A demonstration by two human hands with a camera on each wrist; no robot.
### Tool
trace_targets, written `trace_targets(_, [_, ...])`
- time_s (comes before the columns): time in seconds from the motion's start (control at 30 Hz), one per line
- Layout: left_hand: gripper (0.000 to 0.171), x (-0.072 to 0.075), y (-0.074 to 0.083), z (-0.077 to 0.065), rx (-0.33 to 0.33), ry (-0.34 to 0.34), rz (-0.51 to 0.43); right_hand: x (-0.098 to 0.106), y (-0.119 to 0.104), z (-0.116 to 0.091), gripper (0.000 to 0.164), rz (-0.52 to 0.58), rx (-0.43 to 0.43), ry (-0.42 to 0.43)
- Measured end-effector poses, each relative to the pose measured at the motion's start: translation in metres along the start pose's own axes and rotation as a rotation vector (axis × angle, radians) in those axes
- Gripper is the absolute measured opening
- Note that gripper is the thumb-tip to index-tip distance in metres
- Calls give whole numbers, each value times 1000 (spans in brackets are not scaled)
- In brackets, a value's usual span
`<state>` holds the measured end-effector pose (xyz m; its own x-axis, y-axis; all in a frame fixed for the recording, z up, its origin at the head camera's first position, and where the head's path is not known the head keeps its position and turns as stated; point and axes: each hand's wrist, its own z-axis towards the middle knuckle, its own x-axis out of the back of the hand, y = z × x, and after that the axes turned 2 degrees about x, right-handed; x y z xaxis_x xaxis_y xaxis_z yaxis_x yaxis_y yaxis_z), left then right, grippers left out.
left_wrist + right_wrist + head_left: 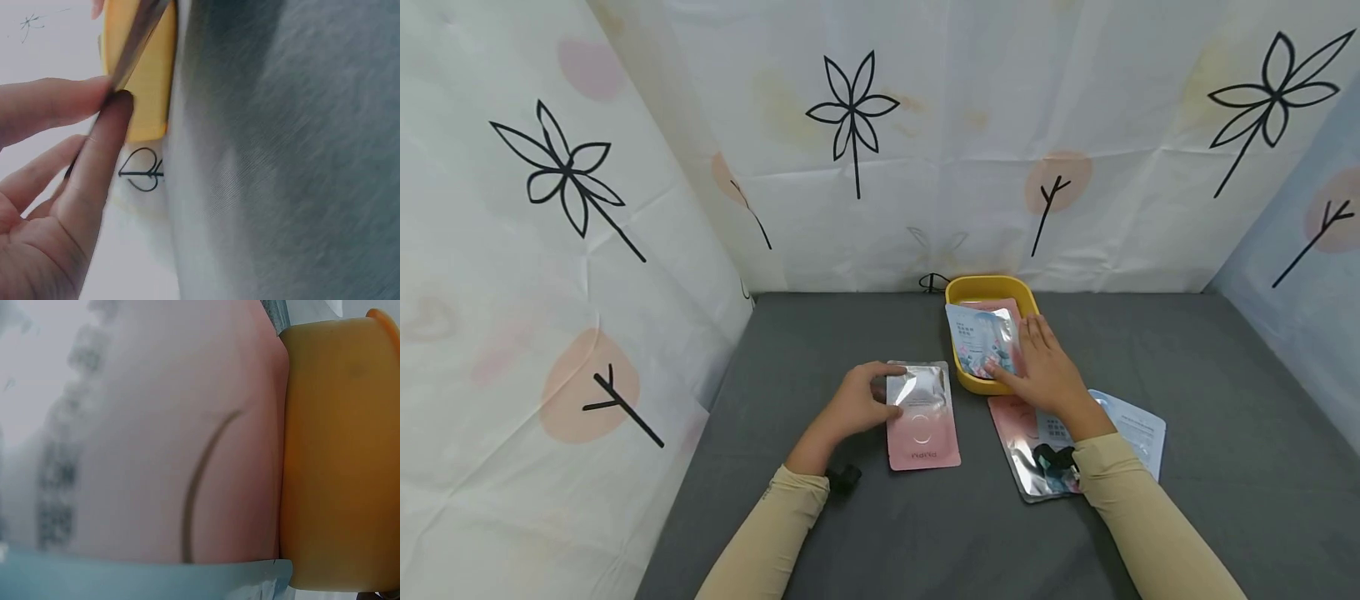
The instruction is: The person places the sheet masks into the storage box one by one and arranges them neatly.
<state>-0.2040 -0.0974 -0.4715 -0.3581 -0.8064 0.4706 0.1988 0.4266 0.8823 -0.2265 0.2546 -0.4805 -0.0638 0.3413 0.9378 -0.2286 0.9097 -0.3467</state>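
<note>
My left hand (859, 404) pinches the left edge of a pink and silver sachet (921, 429) between thumb and fingers. In the left wrist view, this sachet (136, 45) is seen edge-on, tilted up off the cloth. My right hand (1048, 371) rests at the right side of a yellow tub (982, 387), fingers fairly straight along the rim and thumb touching a light blue sachet (973, 333). That blue sachet leans in the tub over a pink sachet (1012, 312). The right hand's fingers are out of sight in the right wrist view.
Beneath my right forearm, a pink and silver sachet (1017, 425) and a pale blue sachet (1138, 425) overlap on the grey cloth (820, 333). A white printed curtain (940, 200) stands right behind the tub, with more curtain at both sides.
</note>
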Motion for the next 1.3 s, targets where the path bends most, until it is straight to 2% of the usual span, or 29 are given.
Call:
trace_targets(0.23, [63, 9, 5, 6, -89, 103, -83, 0, 0, -1, 119, 12, 1, 5])
trace_targets(0.4, [63, 10, 11, 10, -125, 141, -136, -1, 1, -1, 118, 4, 5, 8])
trace_targets(0.8, [62, 9, 26, 26, -177, 183, -216, -1, 1, -1, 118, 3, 1, 10])
trace_targets(0.97, [61, 9, 33, 33, -208, 199, -217, 0, 1, -1, 118, -2, 1, 10])
trace_targets(1.3, [61, 8, 40, 38, -202, 218, -221, -3, 4, 0, 118, 15, 12, 27])
